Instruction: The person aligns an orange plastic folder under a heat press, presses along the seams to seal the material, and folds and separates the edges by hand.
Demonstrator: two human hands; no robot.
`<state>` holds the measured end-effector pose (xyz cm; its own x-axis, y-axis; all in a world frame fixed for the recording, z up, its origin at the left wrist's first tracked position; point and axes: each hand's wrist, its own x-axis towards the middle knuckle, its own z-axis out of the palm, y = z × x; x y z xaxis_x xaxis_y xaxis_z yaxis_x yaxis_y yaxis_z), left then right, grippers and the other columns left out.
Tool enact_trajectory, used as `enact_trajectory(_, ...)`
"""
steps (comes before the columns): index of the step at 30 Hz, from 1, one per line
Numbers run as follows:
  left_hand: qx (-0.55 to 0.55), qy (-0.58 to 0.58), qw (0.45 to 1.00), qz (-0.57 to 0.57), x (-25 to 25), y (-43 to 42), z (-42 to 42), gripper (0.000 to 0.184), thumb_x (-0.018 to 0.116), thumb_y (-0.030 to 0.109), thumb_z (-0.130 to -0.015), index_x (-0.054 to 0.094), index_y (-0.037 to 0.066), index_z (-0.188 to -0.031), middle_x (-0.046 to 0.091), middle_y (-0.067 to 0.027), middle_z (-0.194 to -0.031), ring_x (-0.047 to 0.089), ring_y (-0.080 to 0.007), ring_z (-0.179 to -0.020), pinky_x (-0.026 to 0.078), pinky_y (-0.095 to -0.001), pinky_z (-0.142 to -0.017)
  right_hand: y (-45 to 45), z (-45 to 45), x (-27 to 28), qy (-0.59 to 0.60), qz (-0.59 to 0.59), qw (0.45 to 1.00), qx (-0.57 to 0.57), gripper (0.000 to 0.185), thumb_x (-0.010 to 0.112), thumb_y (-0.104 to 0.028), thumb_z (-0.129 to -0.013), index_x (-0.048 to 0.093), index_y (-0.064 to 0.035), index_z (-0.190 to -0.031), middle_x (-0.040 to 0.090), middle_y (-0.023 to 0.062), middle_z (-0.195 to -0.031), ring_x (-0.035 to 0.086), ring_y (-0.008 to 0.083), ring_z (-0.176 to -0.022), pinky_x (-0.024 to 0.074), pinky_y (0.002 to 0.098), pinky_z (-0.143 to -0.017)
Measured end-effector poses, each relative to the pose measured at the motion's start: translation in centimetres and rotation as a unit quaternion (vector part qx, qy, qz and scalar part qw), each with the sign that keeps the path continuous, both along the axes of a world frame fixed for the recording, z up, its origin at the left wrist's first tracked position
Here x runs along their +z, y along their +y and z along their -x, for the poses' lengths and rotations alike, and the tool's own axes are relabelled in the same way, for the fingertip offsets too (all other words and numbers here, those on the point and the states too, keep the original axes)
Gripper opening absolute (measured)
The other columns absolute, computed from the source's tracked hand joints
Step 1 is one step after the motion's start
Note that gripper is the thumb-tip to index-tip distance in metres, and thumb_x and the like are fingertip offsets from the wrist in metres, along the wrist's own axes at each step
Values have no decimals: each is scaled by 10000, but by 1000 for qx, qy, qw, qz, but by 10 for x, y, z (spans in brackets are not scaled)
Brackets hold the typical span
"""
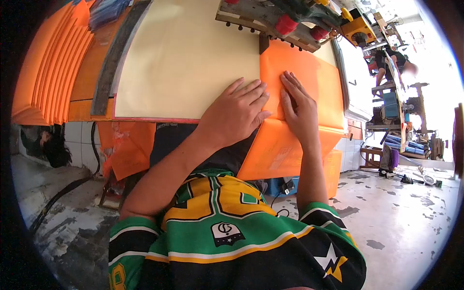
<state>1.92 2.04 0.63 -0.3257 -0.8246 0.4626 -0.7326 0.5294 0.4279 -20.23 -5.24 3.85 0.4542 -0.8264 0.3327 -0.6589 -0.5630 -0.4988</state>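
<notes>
Two hands lie open, gripping nothing; left hand touches edge of orange sheet, right hand its surface. Sheet is only partly on worktable; folded orange sheets are stacked leftward.

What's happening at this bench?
Someone is working an orange sheet beside a machine. Their right hand lies flat on it; the left hand rests across its left edge and the cream surface. The sheet's near part hangs over the bench edge. More orange sheets are stacked at far left.
</notes>
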Motion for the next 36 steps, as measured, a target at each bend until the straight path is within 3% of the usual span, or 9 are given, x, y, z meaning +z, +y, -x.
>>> enact_trajectory(7, -92, 17, 996, 15, 0, 4, -2, 522, 654, 440, -1063, 700, 46, -1404, 665, -147, -1516, 562, -313, -1483, 388, -520, -1278, 7, 0, 2, 8, -5, 1000, -11, 369, 653, -117, -1066, 704, 41, -1395, 662, 232, -1510, 547, 394, -1506, 444, 464, -1242)
enact_trajectory(14, -94, 18, 995, -2, -1, 3, -2, 535, 683, 440, -1043, 701, 47, -1405, 673, -131, -1510, 580, -303, -1464, 406, -507, -1271, 16, 1, 0, 6, -3, 1000, -14, 386, 654, -147, -1072, 700, 37, -1409, 652, 235, -1523, 541, 390, -1512, 432, 471, -1251)
enact_trajectory(16, -79, 22, 996, 35, -1, 3, -1, 507, 671, 440, -1047, 729, 37, -1350, 721, -112, -1415, 608, -268, -1415, 417, -460, -1263, 16, -1, 0, 4, -4, 1000, -15, 386, 656, -148, -1071, 701, 36, -1408, 652, 236, -1522, 543, 391, -1510, 429, 473, -1254)
enact_trajectory(20, -84, 33, 995, 43, -3, 1, -1, 496, 684, 417, -1038, 730, 29, -1345, 726, -116, -1403, 612, -272, -1409, 426, -455, -1258, 16, -2, -3, 7, 15, 1000, -16, 379, 658, -144, -1068, 708, 34, -1399, 658, 236, -1514, 552, 393, -1503, 426, 474, -1258)
enact_trajectory(22, -98, 33, 995, 9, -1, 0, -1, 492, 716, 382, -1028, 721, 19, -1360, 693, -148, -1474, 605, -316, -1431, 425, -486, -1260, 17, -4, -2, 6, 16, 1000, -17, 375, 658, -139, -1067, 712, 36, -1393, 663, 235, -1508, 556, 391, -1499, 427, 474, -1257)
enact_trajectory(36, -102, 48, 993, 18, -3, 0, -2, 519, 713, 392, -1028, 703, 0, -1368, 689, -164, -1463, 604, -331, -1424, 435, -490, -1254, 17, -5, -2, -4, 14, 1000, -24, 351, 654, -118, -1065, 728, 30, -1375, 676, 231, -1495, 579, 377, -1482, 463, 460, -1224)
